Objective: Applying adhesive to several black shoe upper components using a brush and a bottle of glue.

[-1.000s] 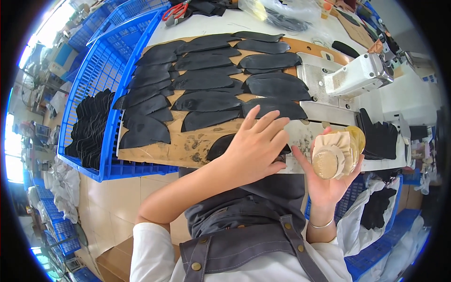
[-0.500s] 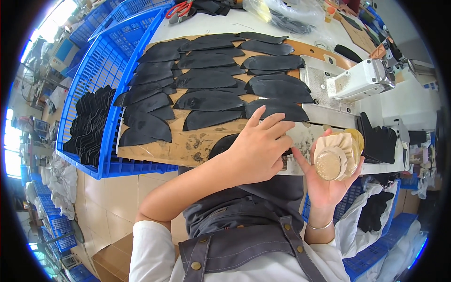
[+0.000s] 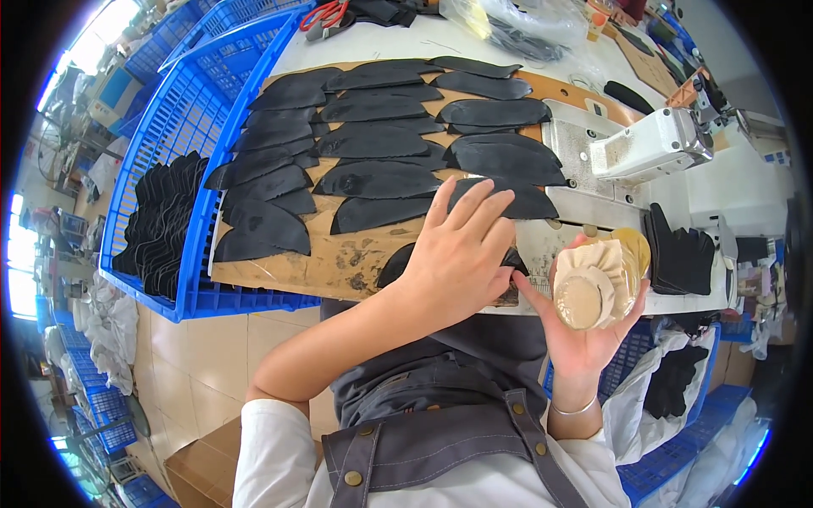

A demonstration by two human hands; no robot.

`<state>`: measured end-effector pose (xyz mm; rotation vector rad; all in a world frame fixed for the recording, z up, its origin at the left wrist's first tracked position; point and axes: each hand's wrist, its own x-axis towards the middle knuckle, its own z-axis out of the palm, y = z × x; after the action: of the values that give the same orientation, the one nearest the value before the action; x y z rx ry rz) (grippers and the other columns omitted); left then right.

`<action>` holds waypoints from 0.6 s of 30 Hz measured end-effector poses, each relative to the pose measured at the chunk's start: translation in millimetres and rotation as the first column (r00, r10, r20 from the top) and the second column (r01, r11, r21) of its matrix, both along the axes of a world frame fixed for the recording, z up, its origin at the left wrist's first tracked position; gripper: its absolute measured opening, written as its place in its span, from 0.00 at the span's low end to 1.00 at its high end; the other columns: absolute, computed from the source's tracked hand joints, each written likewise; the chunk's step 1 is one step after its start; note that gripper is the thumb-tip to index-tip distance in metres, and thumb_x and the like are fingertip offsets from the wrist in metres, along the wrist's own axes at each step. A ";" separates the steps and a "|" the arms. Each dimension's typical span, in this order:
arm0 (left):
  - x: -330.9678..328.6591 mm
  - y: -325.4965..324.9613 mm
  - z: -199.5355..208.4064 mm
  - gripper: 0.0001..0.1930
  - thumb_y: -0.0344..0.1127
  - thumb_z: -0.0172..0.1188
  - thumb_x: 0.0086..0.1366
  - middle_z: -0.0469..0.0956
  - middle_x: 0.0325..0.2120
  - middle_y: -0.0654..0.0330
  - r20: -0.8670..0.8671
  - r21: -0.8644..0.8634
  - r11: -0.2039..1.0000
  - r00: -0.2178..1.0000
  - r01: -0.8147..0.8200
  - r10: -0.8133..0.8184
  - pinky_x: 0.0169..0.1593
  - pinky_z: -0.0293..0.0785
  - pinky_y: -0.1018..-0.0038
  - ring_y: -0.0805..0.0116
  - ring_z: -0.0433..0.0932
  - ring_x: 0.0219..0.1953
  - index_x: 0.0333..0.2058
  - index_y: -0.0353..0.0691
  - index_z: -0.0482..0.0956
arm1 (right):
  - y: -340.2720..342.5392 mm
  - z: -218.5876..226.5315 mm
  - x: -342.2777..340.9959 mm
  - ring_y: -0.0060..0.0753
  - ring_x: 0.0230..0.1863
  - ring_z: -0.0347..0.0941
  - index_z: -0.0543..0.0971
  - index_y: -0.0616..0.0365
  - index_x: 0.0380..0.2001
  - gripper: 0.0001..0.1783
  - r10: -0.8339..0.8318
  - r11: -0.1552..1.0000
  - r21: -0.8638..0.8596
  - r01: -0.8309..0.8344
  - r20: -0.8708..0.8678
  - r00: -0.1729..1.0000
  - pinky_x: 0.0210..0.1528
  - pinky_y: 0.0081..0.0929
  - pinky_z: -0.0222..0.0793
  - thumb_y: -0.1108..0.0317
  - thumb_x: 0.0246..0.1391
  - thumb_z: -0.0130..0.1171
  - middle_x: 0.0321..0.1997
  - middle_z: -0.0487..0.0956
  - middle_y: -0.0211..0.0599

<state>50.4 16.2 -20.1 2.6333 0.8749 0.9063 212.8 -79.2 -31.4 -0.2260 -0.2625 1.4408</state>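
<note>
My right hand (image 3: pixel 584 343) grips a yellowish jar (image 3: pixel 633 254) with a beige, gathered, cloth-like cover whose round end faces up. Its index finger reaches left toward the near black piece. Above that black piece (image 3: pixel 392 264), at the board's front edge, my left hand (image 3: pixel 461 262) lies with fingers stretched and spread. The left hand hides most of the piece, and its thumb is close to my right index fingertip. Rows of flat, curved black pieces (image 3: pixel 373 180), leather-like and partly overlapping, cover the brown board (image 3: pixel 288 271).
Left of the board stands a blue plastic crate (image 3: pixel 182 306) with stacked black pieces (image 3: pixel 161 229). A white sewing machine (image 3: pixel 648 144) is at the right. Beside it lies a black stack (image 3: pixel 682 254). Red-handled scissors (image 3: pixel 326 15) and a clear plastic bag (image 3: pixel 517 25) are at the back.
My left hand has shifted slightly left, its fingers pointing more away from me. My right hand and the jar have moved a little left.
</note>
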 end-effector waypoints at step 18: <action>-191.0 5.5 68.7 0.04 0.25 0.55 0.55 0.72 0.49 0.53 0.677 -0.500 0.839 0.508 -0.212 0.532 0.48 0.66 0.78 0.73 0.71 0.47 0.30 0.33 0.73 | 10.8 35.1 -18.1 0.27 0.69 0.45 0.59 0.40 0.62 0.33 -0.301 0.871 -0.423 0.250 -0.055 0.952 0.64 0.65 0.19 0.43 0.55 0.47 0.68 0.54 0.32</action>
<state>-140.7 21.6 48.6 1.4165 1.1968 1.6603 194.7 -68.4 3.7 -0.5001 0.1752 1.2040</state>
